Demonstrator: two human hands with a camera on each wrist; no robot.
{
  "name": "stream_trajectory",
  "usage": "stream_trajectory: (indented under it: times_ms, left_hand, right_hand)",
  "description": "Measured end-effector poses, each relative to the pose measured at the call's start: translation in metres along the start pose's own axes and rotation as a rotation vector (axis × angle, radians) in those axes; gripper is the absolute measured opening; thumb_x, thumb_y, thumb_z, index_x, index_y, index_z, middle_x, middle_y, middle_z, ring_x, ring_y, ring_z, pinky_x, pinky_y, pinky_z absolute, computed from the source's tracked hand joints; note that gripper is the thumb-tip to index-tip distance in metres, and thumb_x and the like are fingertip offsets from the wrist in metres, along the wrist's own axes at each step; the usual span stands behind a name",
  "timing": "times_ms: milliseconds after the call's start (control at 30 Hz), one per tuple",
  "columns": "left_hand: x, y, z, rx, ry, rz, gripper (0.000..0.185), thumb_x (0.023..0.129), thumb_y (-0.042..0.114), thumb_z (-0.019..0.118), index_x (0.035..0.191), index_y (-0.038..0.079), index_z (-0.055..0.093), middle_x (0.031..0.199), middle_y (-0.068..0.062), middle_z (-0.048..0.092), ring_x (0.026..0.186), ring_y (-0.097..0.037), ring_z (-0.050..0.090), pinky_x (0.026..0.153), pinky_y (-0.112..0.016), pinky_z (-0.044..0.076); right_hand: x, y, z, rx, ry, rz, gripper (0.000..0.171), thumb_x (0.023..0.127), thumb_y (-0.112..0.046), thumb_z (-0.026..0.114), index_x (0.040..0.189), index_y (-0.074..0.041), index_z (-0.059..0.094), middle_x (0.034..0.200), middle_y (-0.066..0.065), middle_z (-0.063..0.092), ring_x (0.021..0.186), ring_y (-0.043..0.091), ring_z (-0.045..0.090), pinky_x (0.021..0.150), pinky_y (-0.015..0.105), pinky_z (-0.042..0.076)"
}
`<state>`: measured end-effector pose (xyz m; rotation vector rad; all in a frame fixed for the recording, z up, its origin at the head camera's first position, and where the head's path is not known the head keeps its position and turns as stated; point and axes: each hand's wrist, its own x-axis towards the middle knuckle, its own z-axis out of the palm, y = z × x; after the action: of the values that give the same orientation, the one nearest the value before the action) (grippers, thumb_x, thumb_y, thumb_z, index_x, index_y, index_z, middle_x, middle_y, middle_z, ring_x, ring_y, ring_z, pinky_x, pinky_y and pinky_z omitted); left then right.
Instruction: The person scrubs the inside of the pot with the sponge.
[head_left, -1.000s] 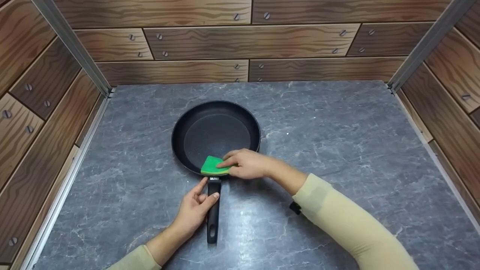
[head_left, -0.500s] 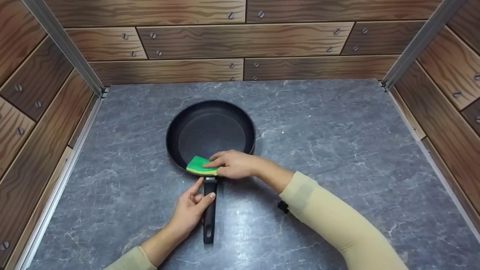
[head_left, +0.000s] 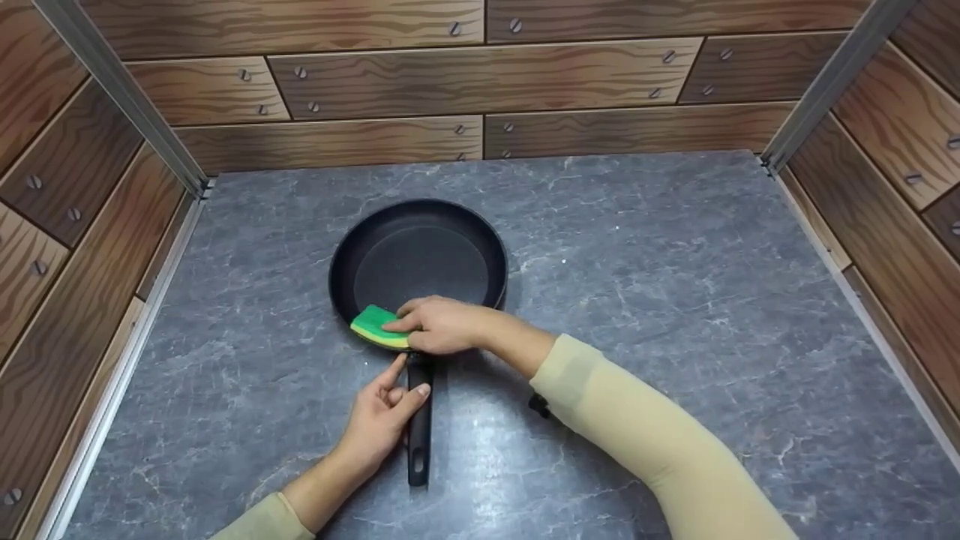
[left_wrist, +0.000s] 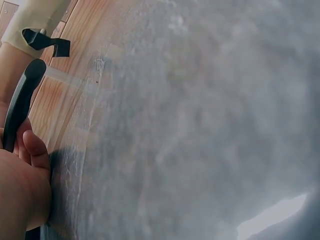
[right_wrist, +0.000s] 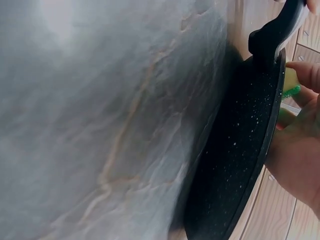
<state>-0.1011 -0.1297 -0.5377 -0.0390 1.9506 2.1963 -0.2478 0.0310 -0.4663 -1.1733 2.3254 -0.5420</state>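
Note:
A black frying pan (head_left: 420,262) sits on the grey marbled tabletop, its handle (head_left: 419,450) pointing towards me. My left hand (head_left: 375,420) holds the handle near the pan, thumb over the top and index finger stretched to the rim. In the left wrist view the handle (left_wrist: 22,105) rises beside that hand's fingers. My right hand (head_left: 446,326) pinches a green and yellow sponge (head_left: 371,324) and presses it along the pan's near inner wall, just left of the handle. The right wrist view shows the pan's speckled black outside (right_wrist: 240,135), with the sponge (right_wrist: 291,82) partly hidden behind the rim.
Wood-patterned panels (head_left: 382,82) stand behind the tabletop (head_left: 660,255) and along both sides, with metal posts at the back corners. Small white specks lie right of the pan. A black clip (head_left: 538,405) sits at the right sleeve's cuff.
My right hand has slid the sponge leftward along the near wall of the pan, from beside the handle. The left hand keeps its hold; the head view has shifted slightly.

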Motion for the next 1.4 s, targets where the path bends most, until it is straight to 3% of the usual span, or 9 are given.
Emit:
stream_trajectory:
  times_ms: [733, 967, 1400]
  left_hand:
    - [0.002, -0.003, 0.0, -0.008, -0.013, -0.009, 0.082, 0.102, 0.011, 0.071, 0.165, -0.006, 0.021, 0.062, -0.001, 0.053, 0.047, -0.01, 0.044, 0.046, -0.022, 0.04]
    - [0.004, -0.005, 0.002, -0.014, -0.016, -0.006, 0.082, 0.102, 0.009, 0.07, 0.165, -0.008, 0.02, 0.064, -0.001, 0.058, 0.047, -0.009, 0.048, 0.046, -0.021, 0.043]
    - [0.002, -0.003, -0.001, -0.022, -0.006, -0.013, 0.083, 0.101, 0.009, 0.071, 0.165, -0.007, 0.021, 0.064, -0.002, 0.058, 0.045, -0.01, 0.048, 0.044, -0.022, 0.043]
  right_hand:
    - [0.048, 0.0, -0.002, -0.051, -0.001, 0.016, 0.051, 0.11, -0.02, 0.044, 0.159, -0.028, 0.049, 0.167, 0.016, 0.038, 0.153, 0.033, 0.037, 0.123, 0.044, 0.033]
    - [0.057, 0.001, -0.002, -0.12, 0.021, 0.07, 0.052, 0.11, -0.025, 0.046, 0.161, -0.034, 0.045, 0.17, 0.015, 0.031, 0.155, 0.035, 0.032, 0.124, 0.046, 0.031]
    - [0.071, -0.001, -0.005, -0.327, 0.026, 0.109, 0.057, 0.112, -0.032, 0.053, 0.165, -0.042, 0.034, 0.162, 0.016, 0.038, 0.146, 0.034, 0.038, 0.12, 0.056, 0.032]
